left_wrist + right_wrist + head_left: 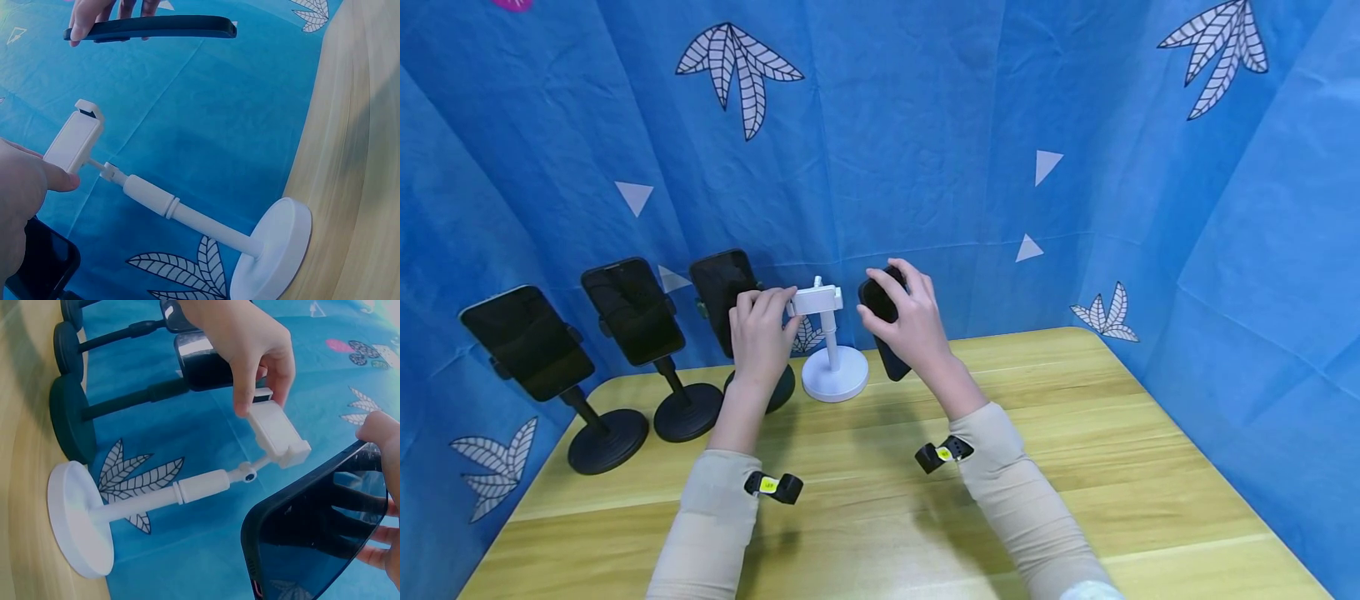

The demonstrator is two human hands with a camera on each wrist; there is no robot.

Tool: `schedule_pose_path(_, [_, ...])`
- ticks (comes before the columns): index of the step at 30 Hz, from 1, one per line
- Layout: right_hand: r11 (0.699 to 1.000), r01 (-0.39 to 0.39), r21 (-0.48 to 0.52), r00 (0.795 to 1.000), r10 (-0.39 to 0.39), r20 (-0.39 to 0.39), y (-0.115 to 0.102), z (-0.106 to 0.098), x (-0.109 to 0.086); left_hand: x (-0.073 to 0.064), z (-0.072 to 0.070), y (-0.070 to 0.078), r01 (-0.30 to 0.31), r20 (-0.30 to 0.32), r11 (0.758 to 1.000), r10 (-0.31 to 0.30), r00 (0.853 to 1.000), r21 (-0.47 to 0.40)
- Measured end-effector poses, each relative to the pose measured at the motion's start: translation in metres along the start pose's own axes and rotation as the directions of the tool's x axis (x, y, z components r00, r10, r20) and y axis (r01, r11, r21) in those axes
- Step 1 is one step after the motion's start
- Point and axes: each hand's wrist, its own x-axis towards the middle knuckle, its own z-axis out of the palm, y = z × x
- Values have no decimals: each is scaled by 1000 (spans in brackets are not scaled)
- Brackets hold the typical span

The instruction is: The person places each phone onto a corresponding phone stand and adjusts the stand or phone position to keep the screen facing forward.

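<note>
A white phone stand stands upright on the wooden table, its clamp raised on a jointed neck. My left hand pinches the left end of that clamp between thumb and fingers. In the right wrist view nothing sits in the clamp. My right hand grips a black smartphone by its edges, tilted in the air just right of the stand. The phone's dark glossy screen shows in the right wrist view. In the left wrist view the phone appears edge-on, apart from the clamp.
Left of the white stand, a dark green stand holds a phone, partly behind my left hand. Two black stands farther left hold phones. A blue patterned curtain hangs behind and beside the wooden table.
</note>
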Motion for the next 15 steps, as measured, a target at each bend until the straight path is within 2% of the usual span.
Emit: schedule_pose_path(15, [999, 43, -17, 999, -43, 6, -12, 5, 7, 0, 1, 0, -1, -1, 1000, 1, 1000, 5])
